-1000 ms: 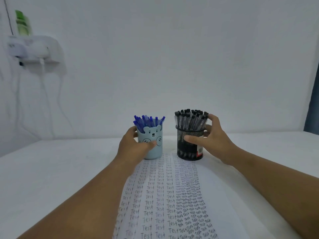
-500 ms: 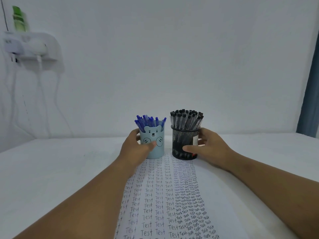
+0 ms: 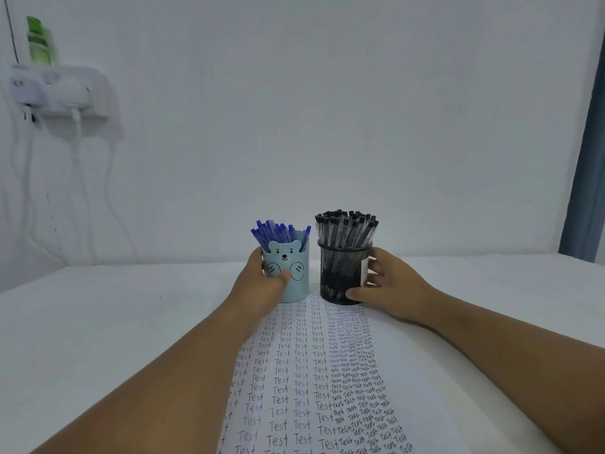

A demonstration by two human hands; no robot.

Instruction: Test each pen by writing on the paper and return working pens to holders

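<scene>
A light blue bear-faced holder full of blue pens stands at the far end of the paper. My left hand wraps around its left side, thumb on the front. Right beside it stands a black mesh holder packed with black pens. My right hand grips that holder low on its right side, thumb at the base. The white sheet is covered with columns of the handwritten word "Test". No loose pen is in sight.
The white table runs to a white wall. A white wall shelf at upper left carries a green bottle and hanging cables. A blue curtain hangs at the right edge.
My right hand slid down from the black holder's rim to its lower side. The black holder shifted a little left, closer to the blue one. My left hand kept its hold.
</scene>
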